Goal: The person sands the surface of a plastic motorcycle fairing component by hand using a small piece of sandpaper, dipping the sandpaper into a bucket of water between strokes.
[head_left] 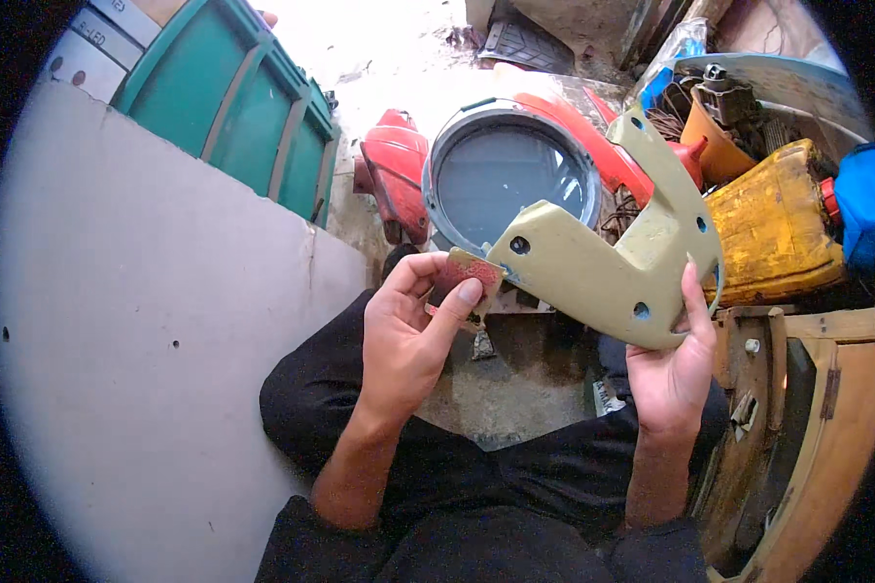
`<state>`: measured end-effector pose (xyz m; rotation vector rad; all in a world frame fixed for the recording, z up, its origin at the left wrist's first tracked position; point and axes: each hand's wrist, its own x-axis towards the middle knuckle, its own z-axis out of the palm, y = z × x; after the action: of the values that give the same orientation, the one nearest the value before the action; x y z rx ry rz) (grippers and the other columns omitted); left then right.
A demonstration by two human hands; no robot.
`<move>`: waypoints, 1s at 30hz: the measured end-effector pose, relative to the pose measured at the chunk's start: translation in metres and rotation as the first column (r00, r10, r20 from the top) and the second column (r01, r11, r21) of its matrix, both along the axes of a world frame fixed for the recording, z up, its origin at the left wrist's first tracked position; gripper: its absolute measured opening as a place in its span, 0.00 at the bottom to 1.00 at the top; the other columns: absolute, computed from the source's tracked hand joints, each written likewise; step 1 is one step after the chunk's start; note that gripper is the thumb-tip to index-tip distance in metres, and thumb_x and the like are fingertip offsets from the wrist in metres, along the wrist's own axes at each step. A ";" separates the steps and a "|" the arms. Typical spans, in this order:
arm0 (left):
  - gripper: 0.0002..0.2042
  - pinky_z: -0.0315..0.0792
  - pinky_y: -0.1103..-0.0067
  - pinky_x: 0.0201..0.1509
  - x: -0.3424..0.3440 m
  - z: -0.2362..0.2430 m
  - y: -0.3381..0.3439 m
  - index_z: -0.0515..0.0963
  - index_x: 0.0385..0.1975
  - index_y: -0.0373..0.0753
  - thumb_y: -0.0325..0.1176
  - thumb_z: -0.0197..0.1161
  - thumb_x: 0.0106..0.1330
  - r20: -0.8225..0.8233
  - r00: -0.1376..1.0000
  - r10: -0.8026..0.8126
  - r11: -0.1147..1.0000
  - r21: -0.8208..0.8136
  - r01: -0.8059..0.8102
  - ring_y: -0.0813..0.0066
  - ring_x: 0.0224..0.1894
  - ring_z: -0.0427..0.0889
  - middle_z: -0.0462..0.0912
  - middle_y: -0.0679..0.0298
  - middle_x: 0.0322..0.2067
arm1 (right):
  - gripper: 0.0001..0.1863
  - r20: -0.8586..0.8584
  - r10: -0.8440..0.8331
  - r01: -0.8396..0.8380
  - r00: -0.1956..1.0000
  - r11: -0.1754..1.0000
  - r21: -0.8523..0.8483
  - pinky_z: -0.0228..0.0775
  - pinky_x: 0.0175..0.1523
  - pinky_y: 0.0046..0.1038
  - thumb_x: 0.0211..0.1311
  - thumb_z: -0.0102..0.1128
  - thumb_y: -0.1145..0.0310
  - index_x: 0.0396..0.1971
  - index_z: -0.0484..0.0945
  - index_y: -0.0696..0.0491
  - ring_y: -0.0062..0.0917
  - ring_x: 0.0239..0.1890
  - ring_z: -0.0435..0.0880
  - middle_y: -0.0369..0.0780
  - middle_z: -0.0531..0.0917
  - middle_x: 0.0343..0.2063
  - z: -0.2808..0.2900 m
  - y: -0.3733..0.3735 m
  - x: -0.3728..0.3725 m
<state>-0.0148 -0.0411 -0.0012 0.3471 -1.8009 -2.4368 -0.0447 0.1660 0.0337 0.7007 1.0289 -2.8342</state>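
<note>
From where I stand, a pale wall (pixel 165 291) runs along the far left of the bucket (pixel 431 189), its top edge meeting a green cabinet (pixel 185 83). A red plastic part (pixel 397 175) sits just left of the bucket, only a narrow gap between their edges. On the bucket's near side, the left hand (pixel 413 316) pinches a small reddish abrasive sheet (pixel 472 277) between thumb and fingers, right by the left tip of an olive panel (pixel 593 267); I can't tell whether they touch. Grey floor (pixel 457 398) shows between the knees, nearer than the bucket. The panel spans from the bucket's near edge to its right, tilted, its rim curving around several holes. The right hand (pixel 673 374) grips its lower right edge, one finger up across the face. Right of the bucket, a yellow jerrycan (pixel 778 223) and a wooden frame (pixel 841 408) crowd close to that side.
</note>
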 end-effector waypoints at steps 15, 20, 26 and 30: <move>0.08 0.71 0.86 0.33 0.005 0.002 0.008 0.72 0.39 0.34 0.24 0.59 0.61 -0.091 0.989 0.116 0.881 -0.451 -0.145 0.81 0.32 0.77 0.78 0.64 0.33 | 0.22 0.017 -0.008 0.007 1.000 0.999 0.044 0.69 0.53 0.33 0.62 0.55 0.62 0.55 0.66 0.52 0.25 0.51 0.75 0.37 0.75 0.50 0.000 -0.007 0.002; 0.08 0.71 0.83 0.30 0.005 0.005 0.010 0.78 0.36 0.37 0.22 0.62 0.56 -0.274 0.959 0.069 0.611 -0.749 -0.257 0.76 0.28 0.76 0.75 0.63 0.27 | 0.24 0.004 -0.007 0.007 1.000 0.998 0.056 0.68 0.55 0.32 0.61 0.57 0.62 0.56 0.65 0.52 0.25 0.52 0.73 0.36 0.74 0.51 0.002 -0.009 0.004; 0.12 0.70 0.79 0.30 0.007 0.001 0.011 0.80 0.37 0.37 0.19 0.64 0.52 -0.336 0.942 0.003 0.510 -0.809 -0.291 0.72 0.27 0.75 0.73 0.61 0.26 | 0.28 -0.027 0.018 -0.014 0.999 0.992 0.125 0.59 0.60 0.35 0.61 0.56 0.58 0.58 0.61 0.50 0.26 0.56 0.68 0.35 0.71 0.53 0.000 -0.014 0.006; 0.12 0.70 0.80 0.30 0.007 0.001 0.012 0.80 0.37 0.36 0.19 0.63 0.51 -0.352 0.936 -0.002 0.516 -0.802 -0.301 0.71 0.27 0.75 0.73 0.61 0.26 | 0.27 -0.039 0.014 -0.009 0.999 0.989 0.148 0.58 0.60 0.35 0.61 0.55 0.59 0.58 0.62 0.50 0.26 0.56 0.68 0.35 0.71 0.52 -0.004 -0.016 0.007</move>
<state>-0.0075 -0.0290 -0.0007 0.0056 -2.3737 -1.1178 -0.0374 0.1495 0.0298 0.6488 1.2563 -2.7947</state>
